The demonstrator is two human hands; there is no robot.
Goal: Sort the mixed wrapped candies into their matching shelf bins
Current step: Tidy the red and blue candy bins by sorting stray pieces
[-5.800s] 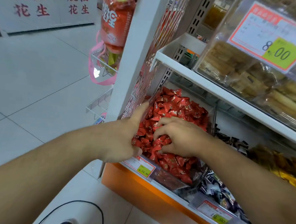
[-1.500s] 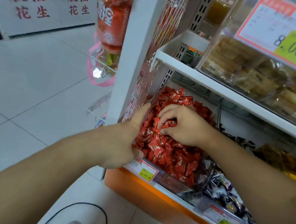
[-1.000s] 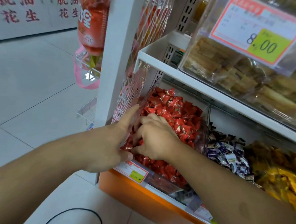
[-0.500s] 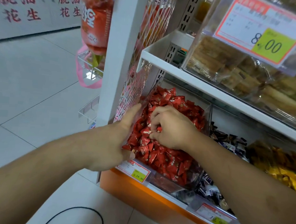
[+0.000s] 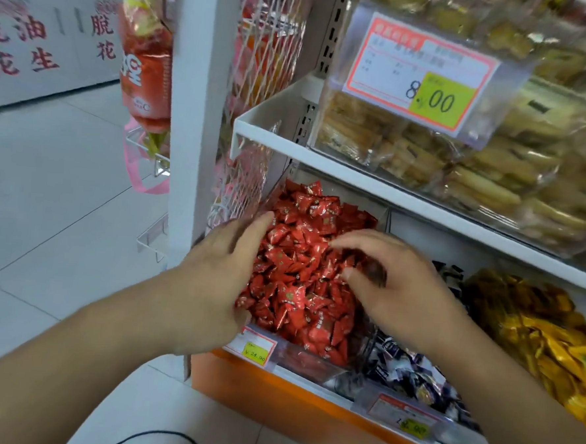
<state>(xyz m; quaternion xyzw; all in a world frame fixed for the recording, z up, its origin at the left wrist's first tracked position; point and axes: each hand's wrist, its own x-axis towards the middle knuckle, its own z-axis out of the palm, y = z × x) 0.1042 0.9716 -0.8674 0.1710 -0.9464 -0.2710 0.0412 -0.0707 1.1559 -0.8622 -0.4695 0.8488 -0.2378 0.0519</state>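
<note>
The white shelf upright (image 5: 192, 112) stands at centre frame and serves as reference. Left of it, a floor (image 5: 46, 189) of large pale grey tiles with thin dark joints runs back to a white wall panel (image 5: 39, 34) bearing red Chinese characters. Right of the upright, a white metal shelf board (image 5: 373, 182) projects from a slotted back rail (image 5: 330, 35). Below the upright, an orange base plinth (image 5: 290, 407) meets the floor. A black cable (image 5: 155, 436) lies on the tiles near the bottom edge. Lighting is even and diffuse.
</note>
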